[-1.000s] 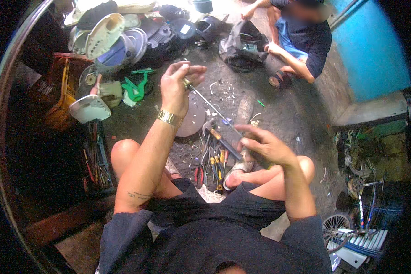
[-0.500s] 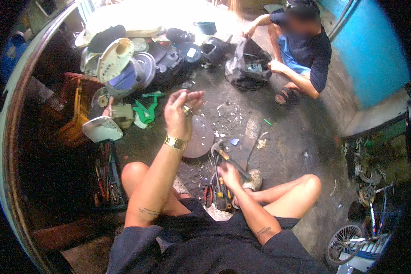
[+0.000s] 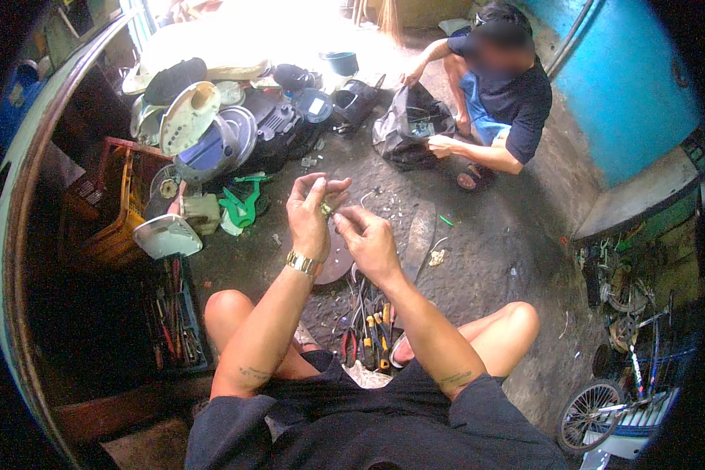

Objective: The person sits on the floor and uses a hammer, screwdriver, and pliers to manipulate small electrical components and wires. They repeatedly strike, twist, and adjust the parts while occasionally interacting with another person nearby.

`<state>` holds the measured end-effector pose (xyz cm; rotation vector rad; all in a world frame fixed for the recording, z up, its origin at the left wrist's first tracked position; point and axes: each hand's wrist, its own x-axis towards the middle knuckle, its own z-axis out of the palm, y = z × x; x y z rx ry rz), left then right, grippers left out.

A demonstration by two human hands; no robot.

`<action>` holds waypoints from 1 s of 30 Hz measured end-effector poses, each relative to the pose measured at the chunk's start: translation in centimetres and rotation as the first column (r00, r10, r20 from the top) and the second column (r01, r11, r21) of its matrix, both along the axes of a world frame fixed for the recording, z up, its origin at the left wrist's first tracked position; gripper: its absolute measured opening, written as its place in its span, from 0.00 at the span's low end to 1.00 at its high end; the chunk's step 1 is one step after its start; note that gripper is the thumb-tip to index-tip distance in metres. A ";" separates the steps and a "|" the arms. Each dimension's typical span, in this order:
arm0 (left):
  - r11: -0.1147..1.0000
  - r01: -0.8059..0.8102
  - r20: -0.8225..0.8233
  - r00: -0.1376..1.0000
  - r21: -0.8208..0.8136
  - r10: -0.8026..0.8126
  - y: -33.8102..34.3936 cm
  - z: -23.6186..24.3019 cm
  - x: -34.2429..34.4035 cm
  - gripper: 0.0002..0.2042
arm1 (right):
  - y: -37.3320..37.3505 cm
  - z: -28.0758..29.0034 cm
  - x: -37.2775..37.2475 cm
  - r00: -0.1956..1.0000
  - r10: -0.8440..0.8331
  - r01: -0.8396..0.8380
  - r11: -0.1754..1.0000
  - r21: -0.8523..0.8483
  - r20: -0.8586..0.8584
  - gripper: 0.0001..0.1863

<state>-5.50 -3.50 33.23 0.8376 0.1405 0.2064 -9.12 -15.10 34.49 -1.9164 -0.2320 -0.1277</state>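
Note:
Both hands meet in front of me, over a round grey disc (image 3: 336, 262) on the floor. My left hand (image 3: 309, 215), a gold watch (image 3: 304, 264) at its wrist, is raised with its fingers half bent and apart. A small gold-coloured ring (image 3: 327, 209) shows at its fingers. My right hand (image 3: 370, 244) pinches at this ring with thumb and fingertips; the exact hold is partly hidden. Between my legs lie several hand tools with yellow and black handles (image 3: 377, 338), beside red-handled pliers (image 3: 349, 345).
A heap of plastic parts (image 3: 247, 125) lies at far left, by a green plastic piece (image 3: 240, 205) and an orange crate (image 3: 121, 207). A tool tray (image 3: 188, 313) stands left. At far right a person (image 3: 503, 102) crouches, holding a black bag (image 3: 407, 129). A small bicycle (image 3: 603, 407) is at right.
My right hand has risen from the hammer and tools at my legs to my left hand, pinching at the ring. The hammer no longer shows clearly. The view has shifted slightly.

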 end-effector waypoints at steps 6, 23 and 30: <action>1.000 0.022 -0.005 1.000 0.015 -0.022 -0.4 0.1 -0.3 0.08 | 0.1 -0.5 0.3 0.999 -0.021 0.021 1.000 -0.013 -0.026 0.12; 0.888 -0.118 -0.130 0.989 -0.445 0.066 7.7 -0.7 3.1 0.09 | -6.5 11.8 -2.7 0.625 -0.078 0.086 0.996 0.031 0.777 0.03; 0.913 -0.058 -0.155 0.988 -0.404 -0.005 3.8 1.0 2.8 0.08 | -20.4 0.4 10.9 0.908 -0.402 0.360 0.602 -0.712 0.119 0.26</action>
